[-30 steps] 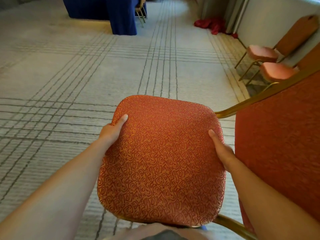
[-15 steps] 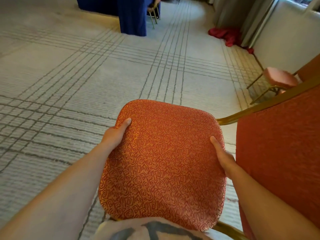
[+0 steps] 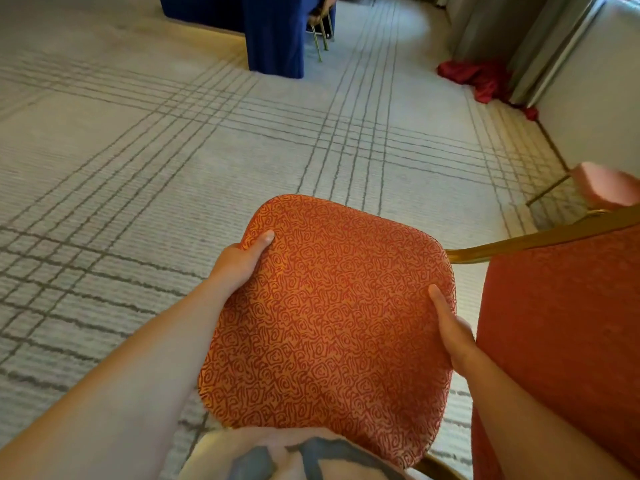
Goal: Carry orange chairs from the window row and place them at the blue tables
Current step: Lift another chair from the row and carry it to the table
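I hold an orange chair off the carpet in front of me, its patterned seat facing up and its backrest at my right. My left hand grips the seat's left edge, thumb on top. My right hand grips the right edge beside the backrest. The gold frame runs along the backrest's top. A blue-skirted table stands far ahead at the top, with chair legs showing just right of it.
Pale carpet with grey crossing lines fills the floor ahead. Another orange chair's seat stands by the wall at the right edge. A red cloth heap lies below grey curtains at the top right.
The view has swung left and moved forward: the blue table is nearer and more central, and the window-row chairs have slid off to the right. Both hands keep their grip.
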Motion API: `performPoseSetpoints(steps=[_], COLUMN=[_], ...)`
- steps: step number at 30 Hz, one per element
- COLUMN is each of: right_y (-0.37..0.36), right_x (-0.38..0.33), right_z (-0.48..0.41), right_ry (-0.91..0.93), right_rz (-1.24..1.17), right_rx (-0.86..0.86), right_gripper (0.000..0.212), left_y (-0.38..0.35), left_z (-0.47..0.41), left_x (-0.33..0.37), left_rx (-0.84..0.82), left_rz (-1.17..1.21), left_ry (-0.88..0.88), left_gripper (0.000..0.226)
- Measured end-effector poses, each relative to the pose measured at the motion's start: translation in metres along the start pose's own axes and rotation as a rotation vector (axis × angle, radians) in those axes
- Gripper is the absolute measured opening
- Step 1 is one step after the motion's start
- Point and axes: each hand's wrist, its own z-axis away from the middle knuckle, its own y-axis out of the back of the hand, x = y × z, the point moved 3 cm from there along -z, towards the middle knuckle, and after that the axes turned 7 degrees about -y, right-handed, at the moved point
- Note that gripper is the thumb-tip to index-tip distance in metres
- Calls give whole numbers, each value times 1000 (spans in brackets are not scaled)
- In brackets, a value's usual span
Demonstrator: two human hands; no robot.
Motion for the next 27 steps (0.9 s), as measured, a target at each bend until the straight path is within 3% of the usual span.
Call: performPoseSetpoints(steps=[4, 10, 15, 19, 23, 27], right_y=[-28, -52, -77, -89, -93, -116], right_x=[-82, -186, -253, -347, -445, -505], right_z=[-50, -127, -213, -296, -362, -420], right_ry=[15, -9, -26, -11, 11, -7], right_rz=[-31, -4, 34, 66, 99, 122], right_rx=[20, 56, 29, 36, 20, -31], right_gripper=[102, 135, 119, 132, 117, 116], left_y=[0, -17, -53, -84, -111, -121], left_z=[-92, -211, -309, -407, -493, -558], left_x=[52, 113, 133, 190, 249, 280], left_rx=[7, -31, -30, -2, 1, 32], left_rz=[0, -2, -12, -5, 7, -13], left_ry=[-50, -15, 30, 21, 36, 79], left_gripper=[87, 94, 100, 94, 94, 96])
